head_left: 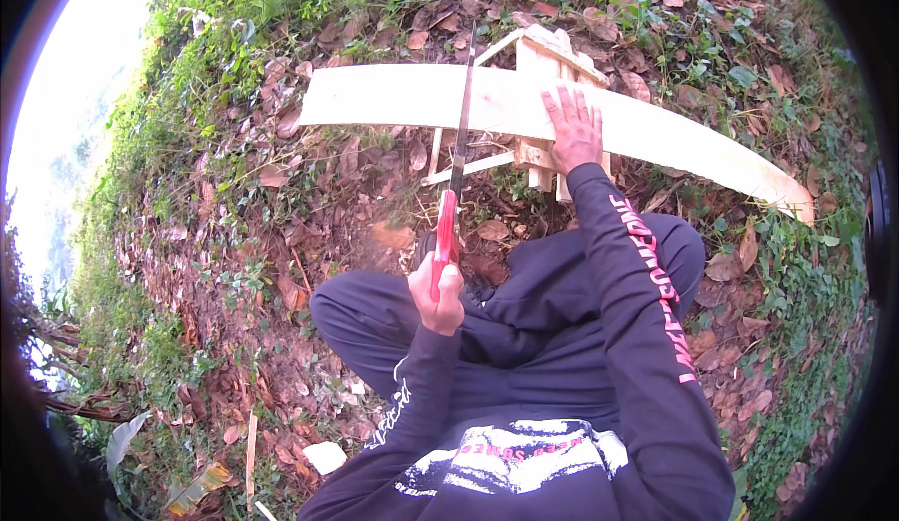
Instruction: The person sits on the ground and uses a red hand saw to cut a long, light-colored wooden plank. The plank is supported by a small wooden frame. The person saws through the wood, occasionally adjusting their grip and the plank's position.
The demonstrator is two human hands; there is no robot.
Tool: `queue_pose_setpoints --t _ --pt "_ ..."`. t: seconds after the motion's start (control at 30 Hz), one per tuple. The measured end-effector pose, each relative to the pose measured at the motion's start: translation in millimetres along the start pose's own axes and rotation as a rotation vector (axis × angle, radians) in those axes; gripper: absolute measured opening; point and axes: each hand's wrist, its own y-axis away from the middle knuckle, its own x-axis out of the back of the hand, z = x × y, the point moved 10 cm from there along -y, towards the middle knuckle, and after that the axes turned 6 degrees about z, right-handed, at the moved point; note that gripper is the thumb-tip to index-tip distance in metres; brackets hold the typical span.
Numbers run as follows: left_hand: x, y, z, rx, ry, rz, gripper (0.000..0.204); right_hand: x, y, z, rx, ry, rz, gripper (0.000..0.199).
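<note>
In my left hand (pixel 438 298), the fingers wrap round the red handle of a handsaw (pixel 446 226). Its narrow dark blade points away from me and crosses a long pale wooden board (pixel 375 95), left of the board's middle. My right hand (pixel 575 130) lies flat on the board with its fingers stretched out. Beneath that hand, a small wooden stand (pixel 537 153) made of rough pieces carries the board. Both ends of the board stick out past the stand. Whether the blade has cut into the wood cannot be made out.
My bent legs (pixel 370 310) are close to the near side of the stand. Dry leaves (pixel 393 236) and low green plants (pixel 239 170) cover the ground. A thin wood strip (pixel 251 455) and a pale wood piece (pixel 324 457) lie at the lower left.
</note>
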Motion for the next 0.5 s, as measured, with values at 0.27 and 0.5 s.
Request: queue_pose_setpoints --t 0.27,0.5 --pt "-12 -16 -5 0.062 0.046 0.031 0.017 0 -1 0 0.019 -0.011 0.021 0.080" --pt "-2 -8 -10 0.061 0.018 0.015 0.020 3 -1 -2 -0.003 0.057 -0.051 0.079"
